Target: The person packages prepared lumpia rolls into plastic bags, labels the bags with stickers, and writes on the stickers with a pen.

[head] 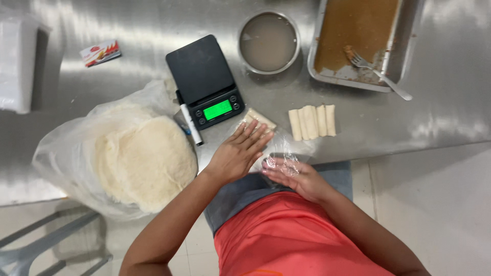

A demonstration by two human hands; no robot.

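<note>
The left hand [239, 153] lies flat on a thin clear sheet [286, 148] at the front edge of the shiny metal surface [128, 30]. Its fingers [254, 134] are straight and close together, holding nothing, and the tips touch a pale roll [260, 119] that sits on the sheet. The right hand [294, 176] is just beside it, nearer the body. Its fingers [276, 164] are bent loosely under the crinkly near edge of the sheet, and I cannot tell if they pinch it.

The roll is just below the black scale [205, 81], which has a green lit screen. A pen [190, 122] with a white body lies next to the scale's left side.

To the right of the roll, four more rolls [312, 121] lie side by side, touching each other. Behind them is a metal tray [358, 41] with brown filling spread inside, and a fork [378, 74] rests in its corner with the handle sticking out over the rim. A round metal bowl [269, 42] with cloudy liquid stands between the tray and the scale.

On the left, a stack of round white wrappers [146, 161] sits in an open plastic bag [61, 153]. A small red and white packet [100, 53] lies far back, and a white box [18, 64] stands at the left edge.
</note>
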